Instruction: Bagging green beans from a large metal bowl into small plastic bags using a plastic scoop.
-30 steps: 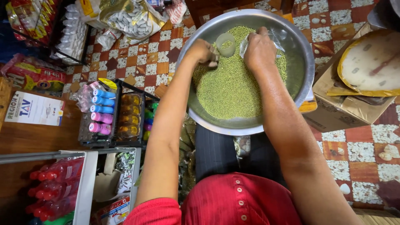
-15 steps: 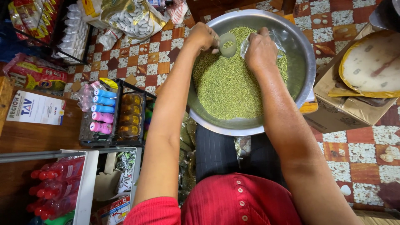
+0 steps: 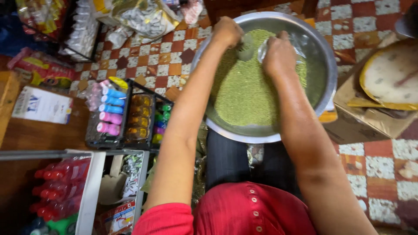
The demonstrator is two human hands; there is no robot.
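Looking down from the head camera, I log a wide steel bowl [image 3: 324,93] resting on the lap, with a heap of small green grains [image 3: 248,91] inside. Left hand [image 3: 226,31] sits at the bowl's 11 o'clock rim, fingers closed on a small cup [image 3: 247,48]. Right hand [image 3: 278,55] is at about 12 o'clock over the grains, pinching what appears to be a clear plastic bag [image 3: 296,43]; glare blurs its edges. A black crate of coloured bottles [image 3: 109,117] stands at the bowl's 9 o'clock on the checked floor [image 3: 374,161]. A cardboard box [image 3: 361,124] is at 3 o'clock.
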